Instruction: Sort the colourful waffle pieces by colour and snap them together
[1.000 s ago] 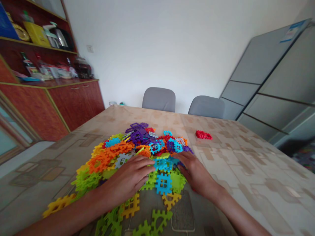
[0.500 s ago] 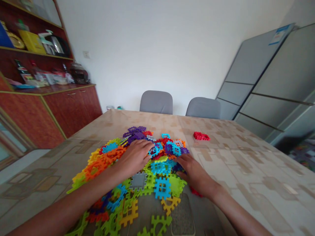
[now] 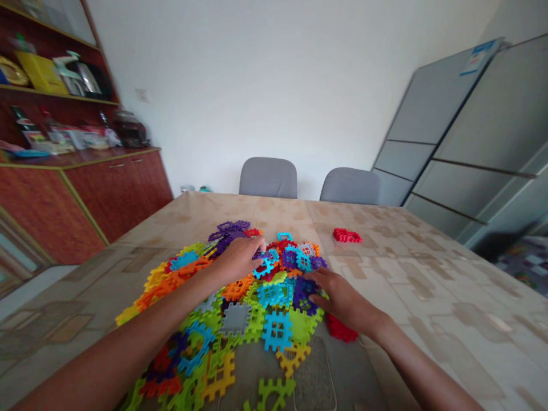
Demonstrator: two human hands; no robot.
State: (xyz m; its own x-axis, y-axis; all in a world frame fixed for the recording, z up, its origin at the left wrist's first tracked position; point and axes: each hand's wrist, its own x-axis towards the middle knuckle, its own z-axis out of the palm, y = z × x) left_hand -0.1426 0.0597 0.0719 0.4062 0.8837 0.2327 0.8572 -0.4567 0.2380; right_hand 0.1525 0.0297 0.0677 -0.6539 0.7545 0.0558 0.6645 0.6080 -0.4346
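The left hand (image 3: pixel 244 258) and right hand (image 3: pixel 340 291) curled over toy pieces (image 3: pixel 235 318); the fingers' hold couldn't be told. The pieces seemed light, stiff, best pinched edgewise.

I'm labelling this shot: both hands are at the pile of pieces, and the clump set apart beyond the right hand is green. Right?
Green is wrong: the clump is red, as the head view shows. The left hand and right hand are indeed at the pile.

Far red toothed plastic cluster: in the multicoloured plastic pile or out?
Out: the red cluster sits apart, beige patterned tabletop showing between it and the pile.
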